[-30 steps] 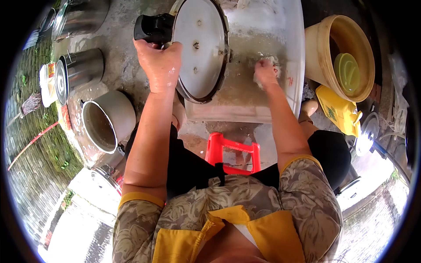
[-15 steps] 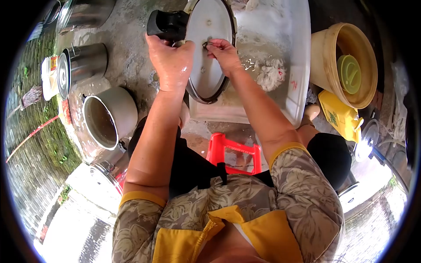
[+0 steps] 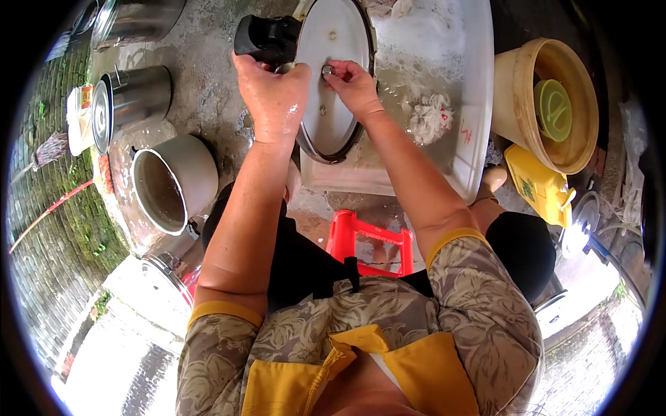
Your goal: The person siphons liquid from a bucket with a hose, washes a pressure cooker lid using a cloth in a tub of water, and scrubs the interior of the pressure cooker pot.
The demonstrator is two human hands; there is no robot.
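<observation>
A pressure cooker lid (image 3: 331, 135) with a dark rim stands tilted up over the white tub, its pale inner face showing. My left hand (image 3: 272, 100) is closed around the lid's black handle (image 3: 266, 38), fingers mostly hidden beneath it. At the middle of the inner face, my right hand (image 3: 355, 89) pinches a small metal fitting (image 3: 327, 70) between thumb and fingertips. A wet white cloth (image 3: 431, 119) lies in soapy water inside the tub (image 3: 469, 149), to the right of the lid.
A red plastic stool (image 3: 374, 236) is between my legs. On the left are an open pot (image 3: 198, 177) and a lidded steel pot (image 3: 149, 97). A large beige bucket (image 3: 512, 90) holding a green container (image 3: 553, 111) and a yellow jug (image 3: 538, 184) stand at right.
The fingers of my right hand have turned slightly around the metal fitting, showing more of it. My left hand and the lid have barely shifted.
</observation>
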